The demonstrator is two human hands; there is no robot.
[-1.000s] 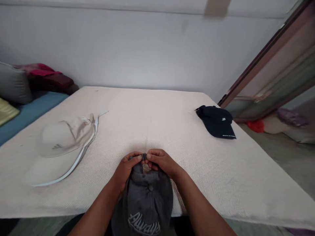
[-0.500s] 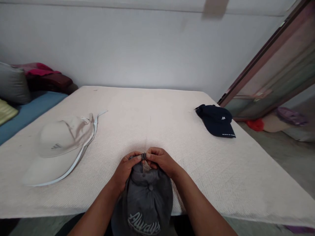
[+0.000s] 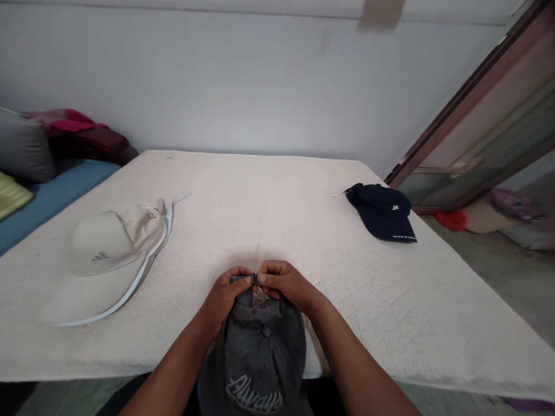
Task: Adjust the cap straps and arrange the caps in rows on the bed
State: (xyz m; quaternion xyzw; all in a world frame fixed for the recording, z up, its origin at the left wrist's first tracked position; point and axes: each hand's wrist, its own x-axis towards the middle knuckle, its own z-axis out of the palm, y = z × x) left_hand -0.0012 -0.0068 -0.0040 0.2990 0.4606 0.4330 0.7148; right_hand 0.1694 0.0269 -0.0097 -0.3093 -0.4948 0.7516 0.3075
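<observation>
A dark grey baseball cap (image 3: 264,341) with raised "Always" lettering hangs over the near edge of the table, its brim toward me. Both hands meet at its back strap (image 3: 255,279), where a small buckle shows between the fingertips. My left hand (image 3: 228,294) pinches the strap's left side, thumb on top. From the right, my right hand (image 3: 284,283) pinches the other side with thumb and forefinger. The strap's ends are mostly covered by my fingers.
A beige cap (image 3: 99,242) with loose fabric lies at left on the cloth-covered table (image 3: 260,202). At right lies a navy cap (image 3: 381,211). Beyond the left edge are a grey cushion (image 3: 23,147) and a blue surface (image 3: 73,179). A wall (image 3: 238,86) stands behind.
Both hands stay at the back strap with almost no movement. The fingertips have shifted slightly around the buckle, and the view has moved a little.
</observation>
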